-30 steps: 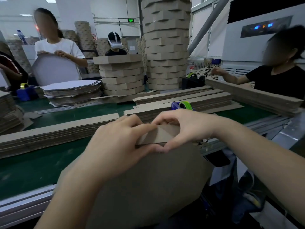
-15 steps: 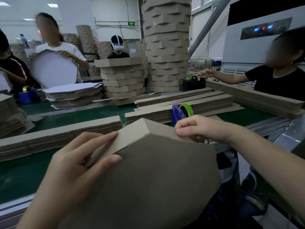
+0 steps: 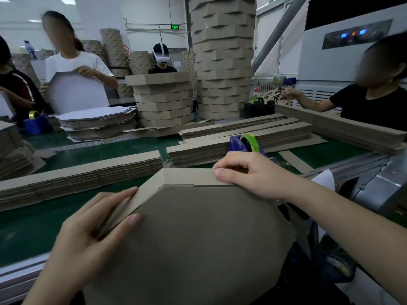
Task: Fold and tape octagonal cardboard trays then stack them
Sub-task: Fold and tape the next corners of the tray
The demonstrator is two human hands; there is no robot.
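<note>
Pinching the side strip onto the tray, the left hand grips the left edge and the right hand the far edge, so it can bend round.

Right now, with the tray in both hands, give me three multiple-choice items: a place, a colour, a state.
1. The nearest blue tape dispenser stands: A) just beyond the right hand B) on the floor C) on a shelf.
2. The belt is: A) red B) green C) white.
3. The right hand: A) lies flat B) holds a tape roll C) pinches the rim of the tray.
Key: 1A, it peeks over the knuckles; 2B, green shows between cardboard piles; 3C, thumb and fingers clamp the rim.
</note>
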